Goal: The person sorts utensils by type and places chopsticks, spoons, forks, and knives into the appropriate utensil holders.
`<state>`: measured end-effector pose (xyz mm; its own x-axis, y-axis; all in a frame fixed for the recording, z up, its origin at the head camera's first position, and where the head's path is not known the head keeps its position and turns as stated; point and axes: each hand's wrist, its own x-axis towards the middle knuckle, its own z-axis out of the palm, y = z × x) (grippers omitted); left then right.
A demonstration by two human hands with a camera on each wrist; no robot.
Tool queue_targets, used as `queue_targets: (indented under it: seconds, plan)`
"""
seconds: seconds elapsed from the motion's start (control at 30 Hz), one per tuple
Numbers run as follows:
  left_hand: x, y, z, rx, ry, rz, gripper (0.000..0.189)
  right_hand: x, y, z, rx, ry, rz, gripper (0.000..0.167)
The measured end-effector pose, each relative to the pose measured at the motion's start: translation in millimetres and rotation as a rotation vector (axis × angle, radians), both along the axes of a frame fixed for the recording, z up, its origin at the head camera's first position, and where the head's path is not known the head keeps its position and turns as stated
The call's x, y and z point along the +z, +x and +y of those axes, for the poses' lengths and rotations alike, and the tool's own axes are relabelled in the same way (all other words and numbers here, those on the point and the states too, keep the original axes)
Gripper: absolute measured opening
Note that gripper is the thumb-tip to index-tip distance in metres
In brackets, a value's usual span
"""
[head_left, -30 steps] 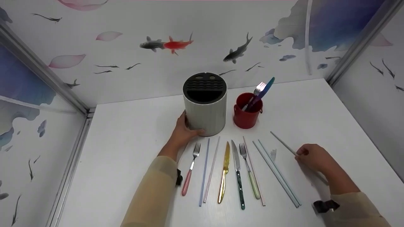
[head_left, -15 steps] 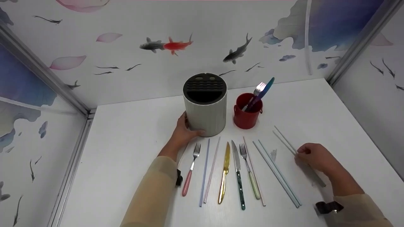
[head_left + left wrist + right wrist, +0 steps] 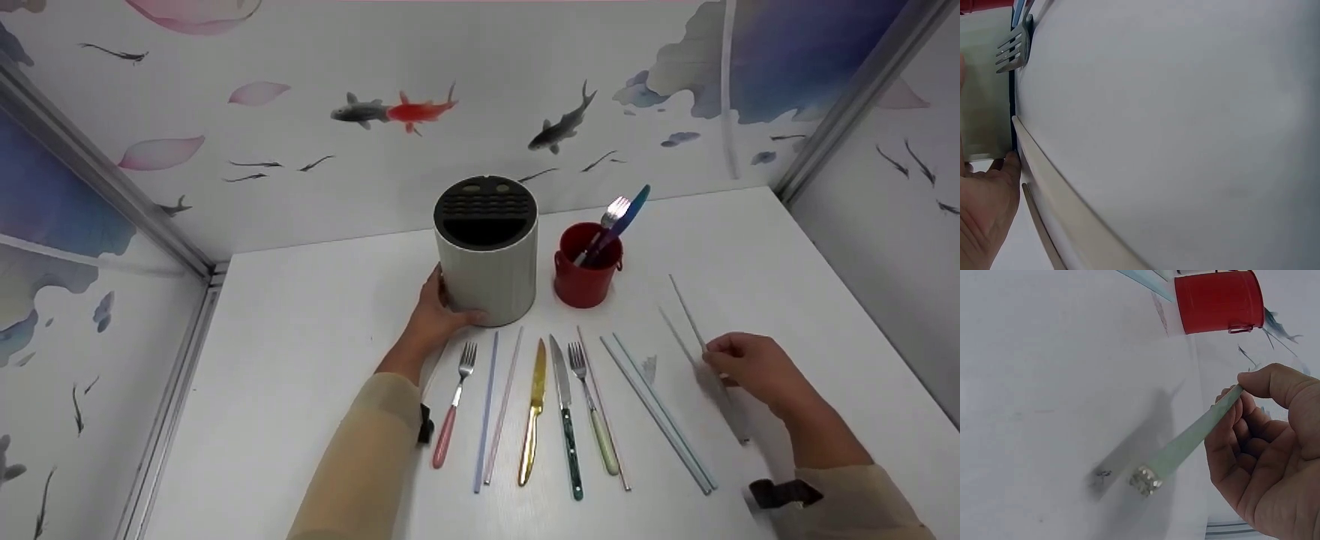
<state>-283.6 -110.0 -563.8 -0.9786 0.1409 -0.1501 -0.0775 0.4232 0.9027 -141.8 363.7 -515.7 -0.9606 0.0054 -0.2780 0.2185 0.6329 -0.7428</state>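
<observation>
My left hand [image 3: 435, 319] holds the base of an upright grey utensil holder [image 3: 487, 281] with a slotted black top, thumb in front and fingers at its side. My right hand [image 3: 754, 371] pinches a pale green chopstick [image 3: 1185, 441] between thumb and fingertips. Its glittery end tilts toward the wrist camera, held above the tabletop, where its shadow falls. Between the hands lie a red-handled fork [image 3: 454, 405], a gold knife [image 3: 533, 412], a dark-green-handled knife [image 3: 566, 420], a green-handled fork [image 3: 592, 405] and several pastel chopsticks [image 3: 487, 412]. My left arm partly hides another pale chopstick [image 3: 1061, 191].
A red bucket [image 3: 581, 289] right of the holder contains a fork [image 3: 615, 210] and a blue-purple knife [image 3: 628, 214]. Two light blue chopsticks [image 3: 660, 412] lie left of my right hand. Printed walls [image 3: 300, 202] enclose the white table [image 3: 300, 337] at the back and sides.
My right hand has raised the green chopstick off the table and turned it more upright; its shadow has separated from it. My left hand stays on the holder.
</observation>
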Motion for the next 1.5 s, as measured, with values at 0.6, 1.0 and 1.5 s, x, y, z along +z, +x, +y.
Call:
queue_targets:
  seconds: [0.6,1.0,1.5]
  plan:
    - [0.5,1.5,-1.0,0.021,0.000,-0.019,0.127,6.1,-6.5,-16.3,-0.056,-0.233,0.057,0.048]
    - [2.7,2.6,-0.5,0.022,0.017,-0.023,0.128,15.2,-16.0,-32.7,-0.100,-0.407,0.100,0.035]
    - [-1.8,1.7,-1.7,0.022,0.038,-0.029,0.130,35.2,-32.9,-46.9,-0.178,-0.865,0.108,0.010]
